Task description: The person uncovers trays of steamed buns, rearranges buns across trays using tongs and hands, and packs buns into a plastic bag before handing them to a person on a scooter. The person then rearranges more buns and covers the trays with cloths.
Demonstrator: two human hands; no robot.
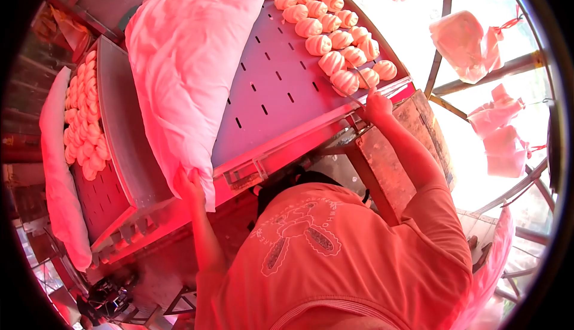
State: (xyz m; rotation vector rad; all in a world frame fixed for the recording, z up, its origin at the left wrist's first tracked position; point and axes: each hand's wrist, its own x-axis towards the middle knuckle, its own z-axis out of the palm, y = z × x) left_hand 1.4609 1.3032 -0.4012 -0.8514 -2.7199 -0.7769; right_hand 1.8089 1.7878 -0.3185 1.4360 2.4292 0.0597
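Observation:
My left hand [190,186] is closed on the near corner of a thick white cloth cover [194,49], which is draped over the left part of a large slotted metal tray [263,78]. Rows of twisted buns [318,45] sit along the tray's right side. At the tray's near right corner, my right hand [378,107] is closed round thin metal tongs [361,78]. The tong arms reach to a twisted bun [345,83] at the near end of the rows. Whether they grip it I cannot tell.
To the left stands a second slotted tray [101,201] with piled twisted buns [84,120] and a rolled white cloth [57,168] along its side. A worn wooden box [397,144] stands beside my right arm. Plastic bags [463,43] hang by the window frame at right.

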